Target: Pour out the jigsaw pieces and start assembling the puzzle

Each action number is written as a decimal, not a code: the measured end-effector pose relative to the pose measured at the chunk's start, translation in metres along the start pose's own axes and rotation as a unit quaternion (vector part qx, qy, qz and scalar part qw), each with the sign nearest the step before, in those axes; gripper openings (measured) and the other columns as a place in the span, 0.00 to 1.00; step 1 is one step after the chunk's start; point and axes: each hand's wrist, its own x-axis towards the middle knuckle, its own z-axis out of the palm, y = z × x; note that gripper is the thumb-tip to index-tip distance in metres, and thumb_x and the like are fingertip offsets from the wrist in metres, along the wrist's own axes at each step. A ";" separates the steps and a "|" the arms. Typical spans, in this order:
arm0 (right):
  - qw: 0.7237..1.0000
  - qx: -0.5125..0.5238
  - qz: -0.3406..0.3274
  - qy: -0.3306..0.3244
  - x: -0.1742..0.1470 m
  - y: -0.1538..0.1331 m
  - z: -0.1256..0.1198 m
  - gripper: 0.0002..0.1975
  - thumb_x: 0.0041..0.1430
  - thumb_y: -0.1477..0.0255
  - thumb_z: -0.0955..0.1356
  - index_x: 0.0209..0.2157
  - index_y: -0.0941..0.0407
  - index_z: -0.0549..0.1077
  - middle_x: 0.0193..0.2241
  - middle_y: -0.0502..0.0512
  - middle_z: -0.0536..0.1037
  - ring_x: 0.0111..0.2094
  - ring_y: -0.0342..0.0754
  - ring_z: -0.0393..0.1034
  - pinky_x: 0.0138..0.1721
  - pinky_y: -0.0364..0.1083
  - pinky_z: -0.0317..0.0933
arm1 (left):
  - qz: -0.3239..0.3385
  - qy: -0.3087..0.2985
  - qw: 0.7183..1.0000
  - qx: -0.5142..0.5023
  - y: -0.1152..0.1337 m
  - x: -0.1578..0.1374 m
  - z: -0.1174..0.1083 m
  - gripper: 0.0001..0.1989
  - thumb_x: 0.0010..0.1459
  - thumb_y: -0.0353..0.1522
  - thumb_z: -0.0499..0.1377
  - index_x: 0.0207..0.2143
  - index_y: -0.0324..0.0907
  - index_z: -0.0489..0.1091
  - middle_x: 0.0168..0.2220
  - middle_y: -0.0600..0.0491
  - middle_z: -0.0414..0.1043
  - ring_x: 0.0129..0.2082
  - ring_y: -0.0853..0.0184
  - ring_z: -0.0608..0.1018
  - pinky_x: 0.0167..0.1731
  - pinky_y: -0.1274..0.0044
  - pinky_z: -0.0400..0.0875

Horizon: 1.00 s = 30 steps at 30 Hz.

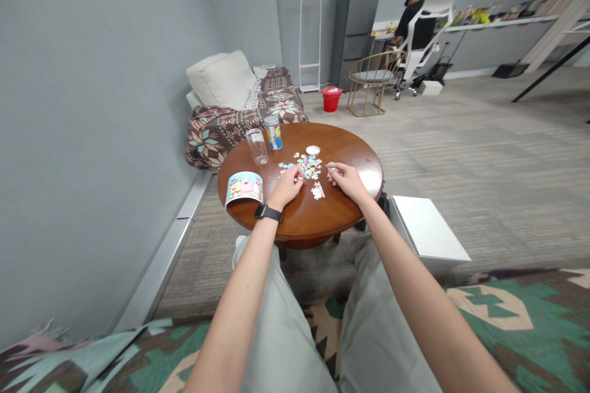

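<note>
A loose heap of small, colourful jigsaw pieces lies in the middle of the round wooden table. Just in front of it is a small cluster of joined pieces. At the heap's left front edge, my left hand, with a black watch on the wrist, has its fingers curled closed; whatever they hold is too small to make out. To the right of the heap my right hand is pinched, with a jigsaw piece at its fingertips. A curved picture sheet with cartoon figures rests on the table's left side.
A clear glass and a lidless-looking printed can stand at the table's back left. A round lid lies behind the heap. A white box is on the floor at right. Far back, a person sits at a counter.
</note>
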 end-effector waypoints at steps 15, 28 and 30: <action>1.000 0.016 0.003 0.005 -0.001 0.002 0.001 0.06 0.50 0.71 0.69 0.33 0.55 0.73 0.25 0.49 0.77 0.22 0.42 0.72 0.27 0.41 0.66 | 0.002 -0.038 0.999 -0.012 -0.001 0.002 0.001 0.04 0.63 0.28 0.57 0.37 0.41 0.72 0.34 0.52 0.77 0.36 0.65 0.78 0.43 0.75 0.70; 0.998 0.059 -0.021 0.005 0.002 0.006 0.003 0.08 0.51 0.75 0.67 0.35 0.55 0.73 0.34 0.54 0.81 0.32 0.45 0.77 0.39 0.46 0.71 | 0.017 -0.004 1.000 -0.002 -0.005 0.002 0.001 0.06 0.59 0.24 0.59 0.37 0.41 0.72 0.40 0.50 0.74 0.39 0.65 0.77 0.44 0.74 0.72; 0.998 0.068 -0.016 -0.005 0.001 0.005 0.003 0.07 0.52 0.72 0.68 0.36 0.55 0.72 0.34 0.55 0.81 0.33 0.46 0.77 0.40 0.46 0.70 | 0.025 -0.002 1.000 0.001 -0.004 0.001 0.000 0.02 0.58 0.25 0.61 0.33 0.40 0.71 0.39 0.50 0.72 0.39 0.65 0.75 0.43 0.74 0.72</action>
